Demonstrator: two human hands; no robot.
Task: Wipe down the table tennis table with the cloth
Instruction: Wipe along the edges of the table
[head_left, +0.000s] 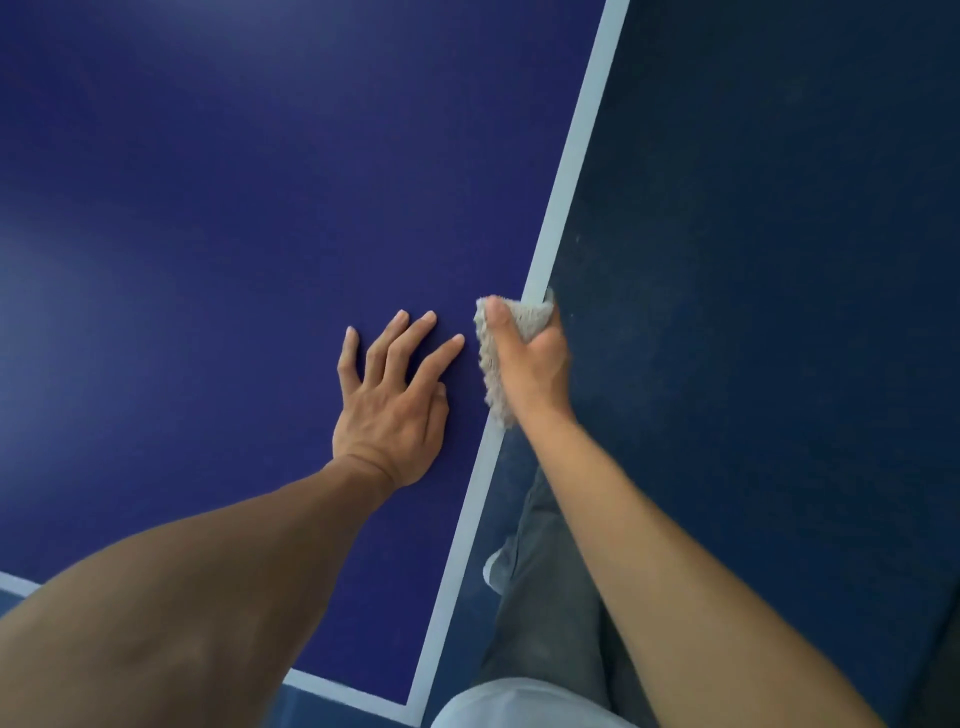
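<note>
By dark carpet (753, 260), blue table (260, 208), cloth (524, 317) at white edge (572, 156).

Soft, even light fills the view. A broad pale sheen lies across the left of the dark blue matte counter (208, 208), with a fainter one near the top. The left hand (389, 410) throws only a faint, soft shadow under its fingers (441, 356). The bare left forearm (182, 597) looks darker than the bare right forearm (675, 545). The pale fluffy cloth (519, 322) and the right hand (535, 364) are slightly smeared by blur. The wide lens swells both forearms at the bottom edge.
</note>
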